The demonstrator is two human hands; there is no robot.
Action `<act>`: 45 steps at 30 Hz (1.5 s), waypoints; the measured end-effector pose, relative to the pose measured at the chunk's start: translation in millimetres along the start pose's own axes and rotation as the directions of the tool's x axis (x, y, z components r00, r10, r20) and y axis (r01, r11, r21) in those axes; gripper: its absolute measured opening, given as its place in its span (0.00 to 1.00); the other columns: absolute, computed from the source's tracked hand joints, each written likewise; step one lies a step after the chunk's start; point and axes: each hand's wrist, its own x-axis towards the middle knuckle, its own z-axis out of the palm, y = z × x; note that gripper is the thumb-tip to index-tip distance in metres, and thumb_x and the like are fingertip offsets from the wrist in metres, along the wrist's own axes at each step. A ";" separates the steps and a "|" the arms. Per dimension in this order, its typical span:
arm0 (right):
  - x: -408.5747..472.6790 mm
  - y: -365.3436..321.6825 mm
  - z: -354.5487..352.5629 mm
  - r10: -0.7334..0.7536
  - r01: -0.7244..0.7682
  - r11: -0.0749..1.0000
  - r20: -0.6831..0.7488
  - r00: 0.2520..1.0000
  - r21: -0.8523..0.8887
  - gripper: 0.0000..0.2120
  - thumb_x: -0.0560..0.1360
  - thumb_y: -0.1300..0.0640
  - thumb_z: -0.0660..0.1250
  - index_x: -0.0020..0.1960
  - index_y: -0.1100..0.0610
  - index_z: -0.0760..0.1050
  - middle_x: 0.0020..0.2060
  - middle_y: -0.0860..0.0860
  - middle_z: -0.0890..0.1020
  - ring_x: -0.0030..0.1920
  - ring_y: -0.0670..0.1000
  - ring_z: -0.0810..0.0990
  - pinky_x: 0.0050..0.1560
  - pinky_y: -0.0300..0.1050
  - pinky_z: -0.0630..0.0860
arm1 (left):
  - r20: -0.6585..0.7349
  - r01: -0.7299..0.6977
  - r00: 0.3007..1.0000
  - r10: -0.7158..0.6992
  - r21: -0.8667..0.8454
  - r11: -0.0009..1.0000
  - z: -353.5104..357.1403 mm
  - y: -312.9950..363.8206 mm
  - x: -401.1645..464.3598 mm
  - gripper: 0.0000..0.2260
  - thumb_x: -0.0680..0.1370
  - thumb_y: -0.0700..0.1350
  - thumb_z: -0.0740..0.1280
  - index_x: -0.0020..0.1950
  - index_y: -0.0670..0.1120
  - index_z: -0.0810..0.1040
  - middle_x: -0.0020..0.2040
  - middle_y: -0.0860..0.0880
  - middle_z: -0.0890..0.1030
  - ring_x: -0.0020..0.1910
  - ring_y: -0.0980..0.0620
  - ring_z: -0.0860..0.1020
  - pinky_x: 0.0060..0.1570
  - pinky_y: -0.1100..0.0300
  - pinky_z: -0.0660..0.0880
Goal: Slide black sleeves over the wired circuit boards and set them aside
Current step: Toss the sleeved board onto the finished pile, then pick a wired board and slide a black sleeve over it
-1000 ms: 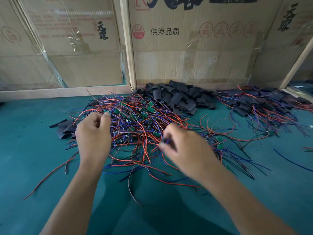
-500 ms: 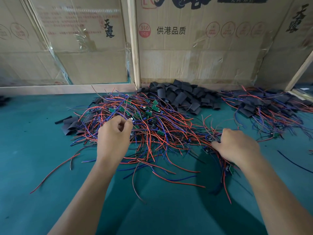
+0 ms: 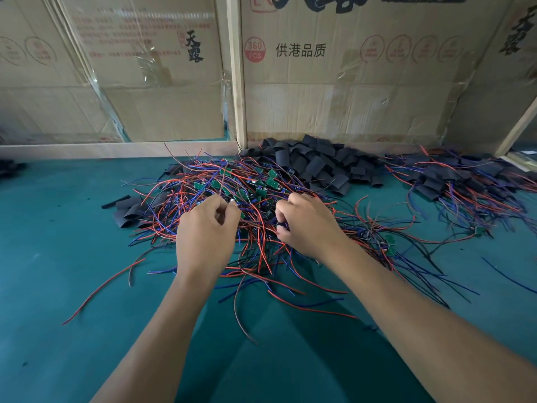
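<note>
With both hands, left (image 3: 205, 228) and right (image 3: 309, 225), curled and pinching wires at the near edge of the tangled boards (image 3: 232, 196), one board is best teased free slowly before a sleeve (image 3: 313, 167) is taken from behind that tangle.
</note>
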 end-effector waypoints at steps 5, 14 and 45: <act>5.3 6.5 6.0 -0.006 0.007 0.999 0.017 1.000 -0.031 0.08 0.76 0.53 0.67 0.54 0.53 0.75 0.45 0.50 0.69 0.52 0.56 0.74 0.45 0.47 0.65 | 0.004 0.002 1.000 -0.002 -0.005 1.000 0.5 1.1 0.4 0.17 0.79 0.49 0.65 0.32 0.47 0.71 0.24 0.51 0.71 0.26 0.50 0.68 0.29 0.56 0.65; 2.2 -1.5 -25.2 0.178 -0.038 0.881 -0.257 0.950 0.471 0.07 0.76 0.51 0.71 0.47 0.50 0.73 0.40 0.45 0.81 0.40 0.47 0.79 0.42 0.46 0.74 | 0.024 -0.020 0.999 0.022 -0.096 0.995 3.4 3.6 -2.3 0.16 0.79 0.47 0.65 0.31 0.47 0.70 0.24 0.54 0.71 0.25 0.53 0.65 0.27 0.61 0.61; -13.2 -2.9 -62.5 -0.405 0.463 0.807 -0.228 0.886 0.366 0.27 0.75 0.51 0.72 0.71 0.48 0.67 0.57 0.43 0.77 0.58 0.43 0.78 0.57 0.38 0.75 | 0.292 0.233 0.956 -0.021 -0.716 0.658 15.1 30.8 -24.7 0.14 0.78 0.51 0.65 0.36 0.46 0.77 0.25 0.45 0.67 0.23 0.51 0.61 0.24 0.56 0.56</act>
